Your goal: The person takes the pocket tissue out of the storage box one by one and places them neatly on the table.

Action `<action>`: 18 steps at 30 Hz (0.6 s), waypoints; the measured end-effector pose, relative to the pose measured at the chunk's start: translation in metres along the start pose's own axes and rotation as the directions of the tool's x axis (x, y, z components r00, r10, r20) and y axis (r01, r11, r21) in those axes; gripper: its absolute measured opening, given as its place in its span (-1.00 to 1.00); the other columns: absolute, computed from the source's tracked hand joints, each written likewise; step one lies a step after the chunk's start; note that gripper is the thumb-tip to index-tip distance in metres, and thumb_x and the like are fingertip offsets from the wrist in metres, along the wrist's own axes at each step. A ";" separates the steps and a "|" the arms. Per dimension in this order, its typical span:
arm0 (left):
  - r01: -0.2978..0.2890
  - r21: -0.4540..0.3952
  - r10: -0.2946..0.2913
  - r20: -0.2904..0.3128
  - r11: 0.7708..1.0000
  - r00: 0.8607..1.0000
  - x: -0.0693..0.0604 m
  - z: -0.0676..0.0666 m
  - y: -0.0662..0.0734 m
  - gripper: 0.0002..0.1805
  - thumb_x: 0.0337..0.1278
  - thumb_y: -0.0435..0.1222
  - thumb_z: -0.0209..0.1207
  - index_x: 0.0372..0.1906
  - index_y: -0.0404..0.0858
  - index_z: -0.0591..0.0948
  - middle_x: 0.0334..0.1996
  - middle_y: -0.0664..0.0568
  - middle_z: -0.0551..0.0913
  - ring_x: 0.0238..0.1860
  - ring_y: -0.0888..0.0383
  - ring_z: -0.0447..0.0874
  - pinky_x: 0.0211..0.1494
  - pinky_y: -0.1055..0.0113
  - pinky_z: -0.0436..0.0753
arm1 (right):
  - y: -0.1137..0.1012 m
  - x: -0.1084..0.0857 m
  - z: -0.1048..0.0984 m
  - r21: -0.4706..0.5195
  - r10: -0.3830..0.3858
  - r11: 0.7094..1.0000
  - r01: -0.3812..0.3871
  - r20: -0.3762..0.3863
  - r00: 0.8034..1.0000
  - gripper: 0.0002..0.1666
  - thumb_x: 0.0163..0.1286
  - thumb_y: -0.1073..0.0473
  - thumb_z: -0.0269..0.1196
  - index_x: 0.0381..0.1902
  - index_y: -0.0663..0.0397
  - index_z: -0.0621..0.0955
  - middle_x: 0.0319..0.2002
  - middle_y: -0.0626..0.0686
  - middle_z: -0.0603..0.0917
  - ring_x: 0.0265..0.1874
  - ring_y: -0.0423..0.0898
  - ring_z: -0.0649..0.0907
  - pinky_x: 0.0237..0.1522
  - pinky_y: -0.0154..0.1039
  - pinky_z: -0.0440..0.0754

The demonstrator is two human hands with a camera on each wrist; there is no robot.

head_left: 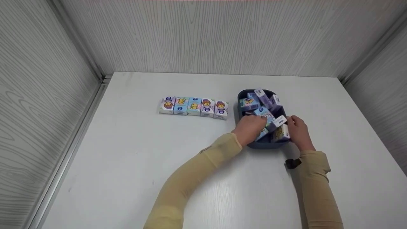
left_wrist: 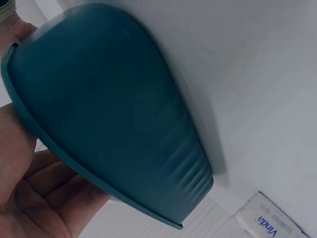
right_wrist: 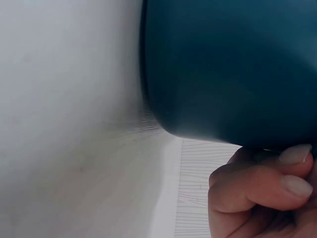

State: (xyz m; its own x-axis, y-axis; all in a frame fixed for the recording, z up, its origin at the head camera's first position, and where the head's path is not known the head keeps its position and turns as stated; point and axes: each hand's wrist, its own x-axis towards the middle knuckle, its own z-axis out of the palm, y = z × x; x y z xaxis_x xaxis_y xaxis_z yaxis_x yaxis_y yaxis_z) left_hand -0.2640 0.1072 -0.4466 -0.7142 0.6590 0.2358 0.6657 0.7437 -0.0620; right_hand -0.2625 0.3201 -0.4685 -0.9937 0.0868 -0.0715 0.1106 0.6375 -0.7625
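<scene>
A dark blue plastic basket [head_left: 265, 145] holds several small tissue packs [head_left: 249, 104] in a jumble, printed blue, purple and white. My left hand [head_left: 251, 128] reaches over its near left rim, fingers bent among the packs. Their tips are hidden, so a hold on a pack cannot be made out. In the left wrist view the basket wall [left_wrist: 114, 104] covers much of that hand [left_wrist: 54, 193]. At the right rim my right hand [head_left: 298, 132] grips the basket, its curled fingers [right_wrist: 247, 188] against the wall in the right wrist view.
Several tissue packs [head_left: 194, 106] lie side by side in a row on the white table [head_left: 127, 165], left of the basket. One pack end [left_wrist: 270, 220] reads "Vinda" in the left wrist view. Wood-grained panels [head_left: 203, 38] stand behind and at both sides.
</scene>
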 end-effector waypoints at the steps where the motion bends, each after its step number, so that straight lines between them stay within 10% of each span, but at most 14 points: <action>1: -0.004 -0.002 0.004 0.001 1.000 1.000 -0.001 -0.002 0.001 -0.87 0.29 -0.32 0.11 -0.15 -0.16 0.63 -0.35 0.08 0.69 -0.34 0.15 0.67 -0.39 0.25 0.65 | 0.000 0.000 0.000 -0.001 0.002 1.000 -0.002 0.000 1.000 -0.52 0.56 -0.11 -0.20 -0.17 0.20 0.41 -0.40 0.14 0.46 -0.59 -0.12 0.46 -0.60 -0.22 0.49; 8: -0.040 0.009 0.040 0.018 0.999 0.999 -0.010 -0.026 0.003 -0.78 0.31 -0.34 0.09 0.01 -0.20 0.57 -0.25 0.04 0.67 -0.28 0.16 0.66 -0.34 0.28 0.65 | 0.002 0.001 0.001 -0.014 0.011 1.000 -0.011 -0.006 1.000 -0.49 0.55 -0.14 -0.22 -0.19 0.20 0.40 -0.38 0.16 0.45 -0.57 -0.09 0.46 -0.58 -0.21 0.50; 18: -0.087 -0.036 0.080 -0.165 0.996 0.983 -0.057 -0.054 -0.023 -0.70 0.29 -0.43 0.09 0.10 -0.28 0.52 0.04 -0.06 0.60 0.04 0.12 0.59 -0.04 0.35 0.61 | 0.002 0.001 -0.001 -0.010 0.007 1.000 -0.007 0.002 1.000 -0.45 0.54 -0.15 -0.23 -0.13 0.23 0.42 -0.32 0.20 0.48 -0.53 -0.10 0.48 -0.58 -0.23 0.51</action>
State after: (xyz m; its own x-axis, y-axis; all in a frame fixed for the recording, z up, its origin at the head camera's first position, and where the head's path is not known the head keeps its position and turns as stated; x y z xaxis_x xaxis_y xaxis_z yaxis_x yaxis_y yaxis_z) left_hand -0.2262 0.0465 -0.4059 -0.6129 0.6888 0.3871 0.7330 0.6786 -0.0471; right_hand -0.2637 0.3220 -0.4692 -0.9929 0.0898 -0.0778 0.1175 0.6441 -0.7558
